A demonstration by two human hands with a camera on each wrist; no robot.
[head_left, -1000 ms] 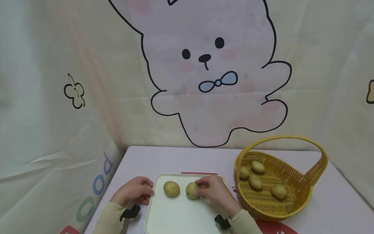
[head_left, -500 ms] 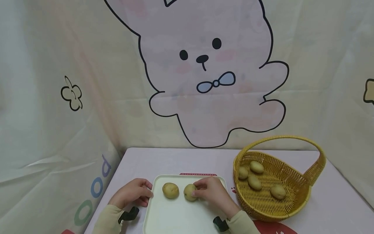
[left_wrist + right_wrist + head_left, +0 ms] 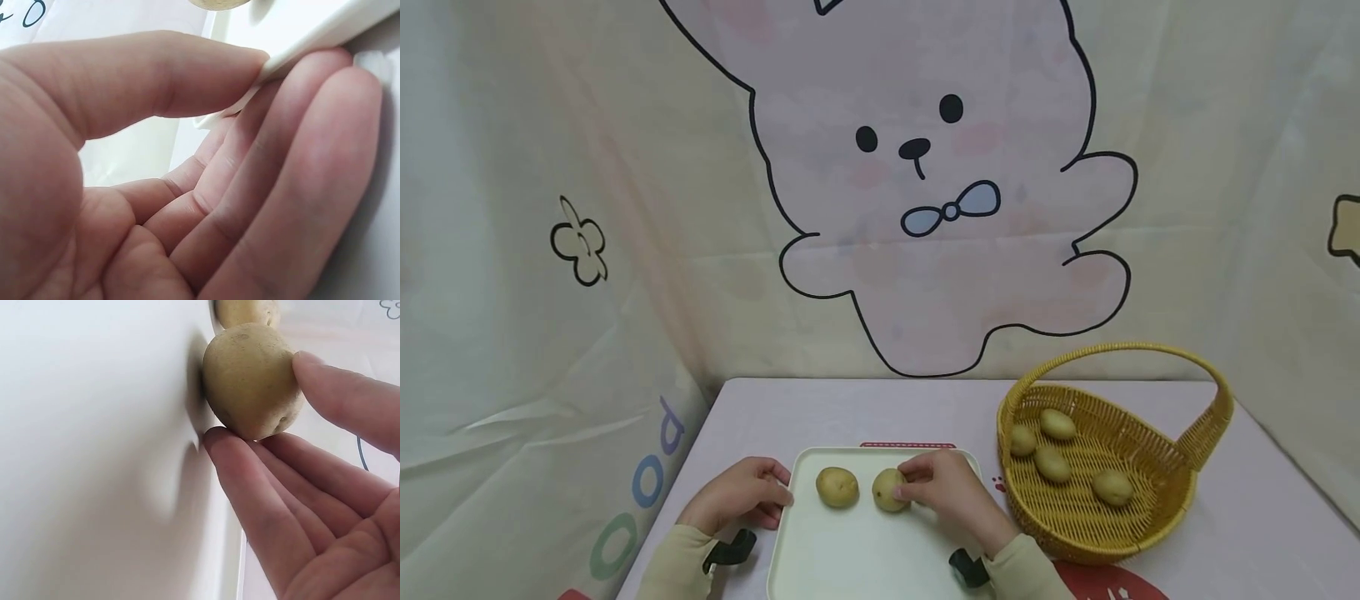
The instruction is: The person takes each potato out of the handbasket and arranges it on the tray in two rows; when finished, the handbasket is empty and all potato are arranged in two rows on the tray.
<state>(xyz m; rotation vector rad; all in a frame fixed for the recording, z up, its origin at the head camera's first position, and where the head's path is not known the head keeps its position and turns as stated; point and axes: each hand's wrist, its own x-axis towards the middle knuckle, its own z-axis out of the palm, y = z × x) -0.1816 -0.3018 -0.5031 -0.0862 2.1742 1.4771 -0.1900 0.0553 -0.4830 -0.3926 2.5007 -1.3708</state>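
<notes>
Left hand (image 3: 737, 493) pinches left rim of white tray (image 3: 850, 554), thumb over edge, fingers under; probably steadies it. Right hand (image 3: 951, 497) holds potato (image 3: 887, 490) between thumb and fingertips, at tray surface; light side grip likely suits round shape. Second potato (image 3: 837, 487) lies just beside, on tray. Four more potatoes (image 3: 1053, 464) in wicker basket (image 3: 1078, 521), right of tray on table (image 3: 820, 408), presumably for easy reach.

Potatoes (image 3: 837, 487) on tray (image 3: 857, 550), basket (image 3: 1086, 527) right
</notes>
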